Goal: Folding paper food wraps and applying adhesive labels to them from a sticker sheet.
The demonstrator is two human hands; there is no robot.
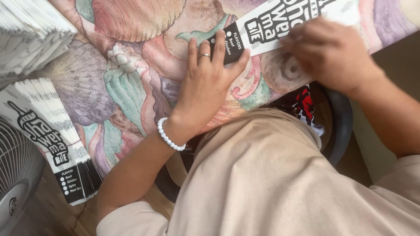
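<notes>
A long, flat black-and-white printed paper sleeve [280, 22] lies slanted on a table covered with a seashell-patterned cloth [131, 87]. My left hand [208, 83], with a ring and a white bead bracelet, presses flat on the sleeve's black end with its fingers spread. My right hand [330, 52] rests curled on the sleeve's white part further right and is slightly blurred. It hides part of the sleeve beneath it.
A fanned stack of the same sleeves [52, 135] lies at the left table edge. Another white stack [30, 35] sits at the top left. A fan grille [15, 175] stands at the lower left. My beige shirt [280, 183] fills the lower right.
</notes>
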